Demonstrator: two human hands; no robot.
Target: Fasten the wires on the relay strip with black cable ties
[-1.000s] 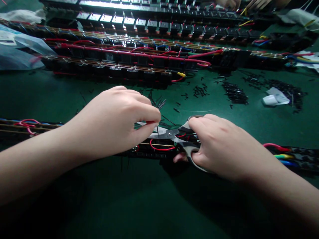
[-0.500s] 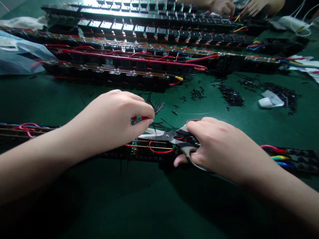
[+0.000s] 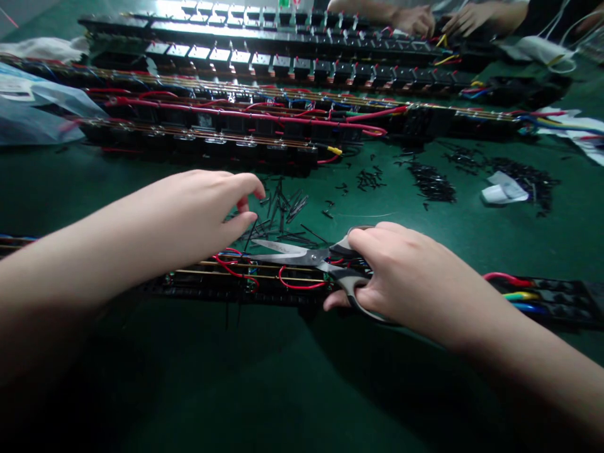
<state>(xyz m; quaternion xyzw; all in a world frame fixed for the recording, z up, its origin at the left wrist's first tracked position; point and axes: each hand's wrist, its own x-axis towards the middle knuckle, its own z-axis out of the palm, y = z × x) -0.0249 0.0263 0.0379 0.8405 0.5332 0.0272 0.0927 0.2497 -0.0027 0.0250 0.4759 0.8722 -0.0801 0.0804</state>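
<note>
My right hand point(image 3: 401, 270) grips a pair of scissors point(image 3: 314, 257) by its black-and-grey handles. The scissor blades stand slightly apart and point left over a long wired strip point(image 3: 278, 296) with red wires and brass-coloured rods. My left hand point(image 3: 212, 204) is just left of the blade tips, thumb and index finger apart, with nothing visible held between them. An upright thin black strip point(image 3: 250, 234), like a cable tie tail, rises from the wired strip close to my left thumb. Behind the blades lie several loose black cable tie ends point(image 3: 283, 211).
Several more long wired assemblies point(image 3: 236, 113) lie across the back of the green table point(image 3: 283, 377). Small black pieces point(image 3: 431, 182) are heaped at right, near a white cup-like item point(image 3: 503, 192). A plastic bag point(image 3: 47, 107) sits at left. Another person's hands point(image 3: 443, 22) work at the far side.
My left hand has moved left, and its thumb and index finger have parted from a pinch. The scissors stay nearly in place.
</note>
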